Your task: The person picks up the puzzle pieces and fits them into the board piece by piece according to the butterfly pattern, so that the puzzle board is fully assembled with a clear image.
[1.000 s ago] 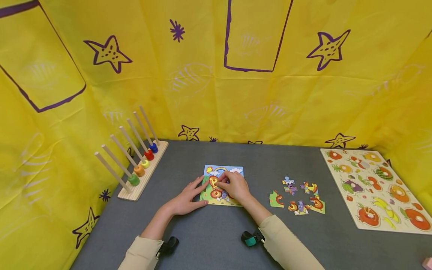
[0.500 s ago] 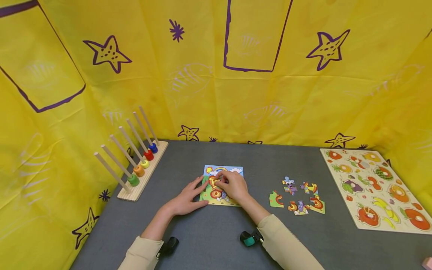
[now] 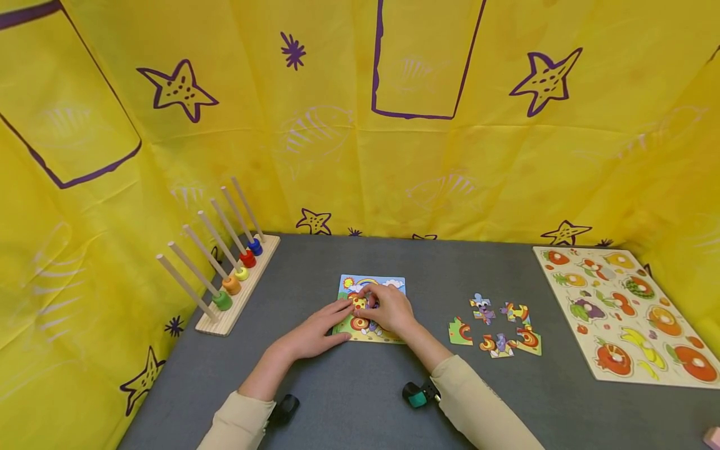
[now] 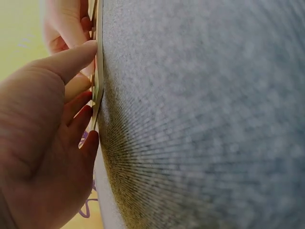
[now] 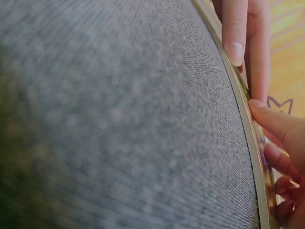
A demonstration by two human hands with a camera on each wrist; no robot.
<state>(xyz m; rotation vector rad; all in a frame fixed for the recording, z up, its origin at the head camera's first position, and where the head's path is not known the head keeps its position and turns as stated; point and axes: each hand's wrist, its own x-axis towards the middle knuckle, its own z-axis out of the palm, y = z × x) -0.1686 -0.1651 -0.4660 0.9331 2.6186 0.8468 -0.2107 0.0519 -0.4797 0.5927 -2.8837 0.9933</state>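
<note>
A small jigsaw puzzle (image 3: 377, 336) with a sun-and-clouds picture lies flat at the middle of the table. From its left side my left hand (image 3: 316, 332) reaches over it, fingers nearly straight and fingertips on the picture; its thumb lies at the near left corner. My right hand (image 3: 392, 310) covers the right part, thumb and index finger bent around a puzzle piece (image 3: 359, 302) with red and yellow colours. In the right wrist view, the right thumb (image 5: 271, 119) touches near the board's edge (image 5: 245, 124). The hands hide much of the picture.
Several loose puzzle pieces (image 3: 498, 345) lie to the right. Beyond them is a wooden fruit board (image 3: 587, 312). At left stands a wooden peg rack (image 3: 239, 303) with coloured rings. A yellow cloth (image 3: 360, 175) borders the table, and a pink block (image 3: 712, 439) shows at lower right.
My left fingers have shifted right, further onto the picture, towards the right fingertips. My right thumb and index finger have spread slightly around the piece. The loose pieces have not moved.
</note>
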